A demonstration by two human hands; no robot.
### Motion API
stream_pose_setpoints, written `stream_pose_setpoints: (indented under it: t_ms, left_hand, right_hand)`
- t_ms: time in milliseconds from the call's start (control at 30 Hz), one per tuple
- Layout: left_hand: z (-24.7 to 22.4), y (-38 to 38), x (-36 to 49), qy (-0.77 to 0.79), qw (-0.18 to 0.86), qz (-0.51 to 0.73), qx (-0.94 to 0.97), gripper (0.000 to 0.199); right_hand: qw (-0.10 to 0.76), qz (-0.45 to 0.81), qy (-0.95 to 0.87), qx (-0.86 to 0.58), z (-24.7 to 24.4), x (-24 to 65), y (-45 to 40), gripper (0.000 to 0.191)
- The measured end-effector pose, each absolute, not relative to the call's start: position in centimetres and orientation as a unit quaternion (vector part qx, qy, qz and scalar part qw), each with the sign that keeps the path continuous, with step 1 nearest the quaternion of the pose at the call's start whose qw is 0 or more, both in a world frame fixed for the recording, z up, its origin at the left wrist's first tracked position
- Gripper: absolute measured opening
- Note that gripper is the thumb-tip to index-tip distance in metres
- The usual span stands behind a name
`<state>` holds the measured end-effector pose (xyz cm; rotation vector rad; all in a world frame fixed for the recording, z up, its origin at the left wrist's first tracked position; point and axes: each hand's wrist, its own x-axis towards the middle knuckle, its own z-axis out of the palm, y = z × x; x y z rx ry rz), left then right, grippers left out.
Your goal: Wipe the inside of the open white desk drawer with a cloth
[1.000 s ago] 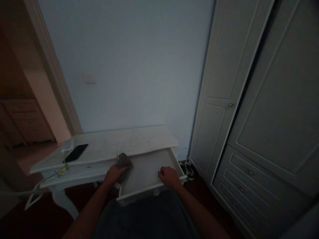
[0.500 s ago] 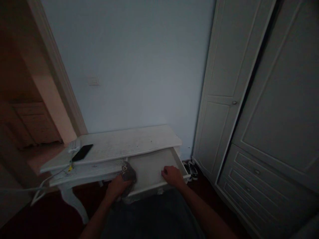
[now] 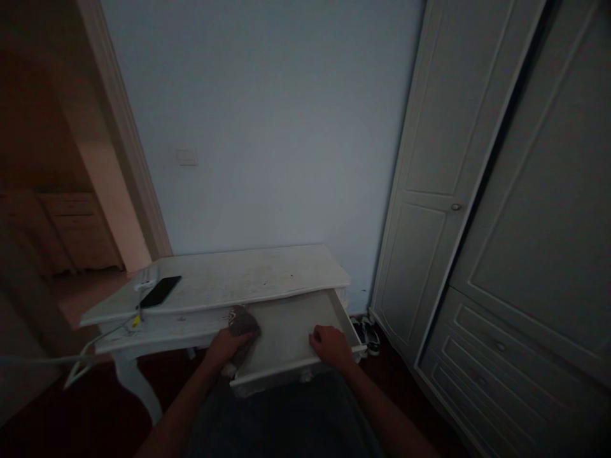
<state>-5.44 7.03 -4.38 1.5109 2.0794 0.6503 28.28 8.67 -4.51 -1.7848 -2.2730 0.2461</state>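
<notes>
Draping along the left side of an open drawer (image 3: 289,331), a dark, patterned cloth (image 3: 244,326) is gripped by the left hand (image 3: 224,348). The cloth is pinched between the thumb, laid across its near face, and fingers that are mostly hidden behind it. From the left hand, the bulk of the cloth lies up and to the right, against the drawer's left edge; its longer direction is seen to run roughly front to back, from the lip of the white surface (image 3: 258,270) down toward the drawer's front corner, with a paler end hanging below the thumb. How far it reaches inside the drawer cannot be told in the dim light. The right hand (image 3: 331,345) is held over the right part of the drawer, near its front panel, with the fingers curled into a loose fist; nothing is seen in it, and whether the panel is touched cannot be told. The cloth is set well apart from the right hand, with the pale drawer bottom between them, so the left hand is clearly the nearer one. Toward the left end of the surface, a dark phone (image 3: 161,291) is laid flat beside a small white object (image 3: 147,277), and a yellow tag (image 3: 137,320) is seen on a cable at the edge. Past the drawer's right side, dark shoes (image 3: 370,337) are placed on the floor by a pale wardrobe (image 3: 417,235).
</notes>
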Motion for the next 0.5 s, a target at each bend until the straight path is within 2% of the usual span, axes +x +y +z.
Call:
stream_pose_setpoints:
  t_ms: [233, 500]
  left_hand:
    - [-6.1, 3.0, -4.3, 0.764, 0.181, 0.2, 0.587, 0.05]
    - [-4.4, 9.6, -4.3, 0.777, 0.167, 0.241, 0.557, 0.051]
  right_hand:
    - [0.131, 0.088, -0.776, -0.611, -4.7, 28.3, 8.7, 0.03]
    - [0.121, 0.084, -0.78, -0.609, -5.2, 28.4, 9.0, 0.029]
